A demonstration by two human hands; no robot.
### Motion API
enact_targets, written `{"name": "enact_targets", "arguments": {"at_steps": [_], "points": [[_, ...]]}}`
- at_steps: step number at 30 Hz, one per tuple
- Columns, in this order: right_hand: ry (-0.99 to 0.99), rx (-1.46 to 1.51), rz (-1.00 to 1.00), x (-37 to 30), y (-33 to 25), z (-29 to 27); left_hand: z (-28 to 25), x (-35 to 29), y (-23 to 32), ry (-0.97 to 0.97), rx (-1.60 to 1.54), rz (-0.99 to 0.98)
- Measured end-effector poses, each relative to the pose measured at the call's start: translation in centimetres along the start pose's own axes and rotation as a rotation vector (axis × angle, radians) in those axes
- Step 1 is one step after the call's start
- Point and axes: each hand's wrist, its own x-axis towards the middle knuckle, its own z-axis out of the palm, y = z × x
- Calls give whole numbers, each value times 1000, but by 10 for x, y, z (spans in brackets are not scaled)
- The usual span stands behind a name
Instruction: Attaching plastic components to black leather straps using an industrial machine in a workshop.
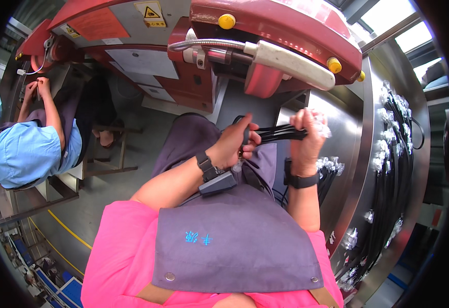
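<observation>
A bundle of black cables stretches between my hands, over my lap. My left hand is closed round the cables on the left, its thumb pointing up; their loose lengths hang down below it. My right hand grips the other end of the bundle, where clear plastic-covered ends stick out past the fingers. How many cables each hand holds is hidden. Dark bands circle both wrists, and a black box is strapped by the left one.
A red machine with a pale handle and a pinkish roller stands just ahead. At right, many black cables lie on a metal bench; another bunch lies nearer. A seated person in blue works at far left.
</observation>
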Motion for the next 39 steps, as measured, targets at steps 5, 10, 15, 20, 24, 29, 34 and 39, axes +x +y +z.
{"name": "enact_targets", "arguments": {"at_steps": [5, 10, 15, 20, 24, 29, 34, 39], "points": [[0, -279, 191, 3, -23, -14, -37, 21, 0, 11, 60, 288], [-196, -693, 340, -19, 0, 3, -25, 14, 10, -122, 28, 322], [-335, -903, 300, -32, 13, 18, -21, 14, 5, -137, -42, 429], [-420, -984, 399, -28, 7, 21, -19, 10, 5, -174, -94, 512], [-286, -916, 242, -25, 9, 12, -16, 3, 6, -144, -18, 490], [-199, -785, 135, -20, 6, 17, -12, -1, 9, -169, 47, 502], [-167, -736, 98, -14, 6, 22, -2, -6, 14, -199, 19, 521], [-140, -798, 65, -3, 6, 26, -3, 3, 12, -186, -16, 463]]}}
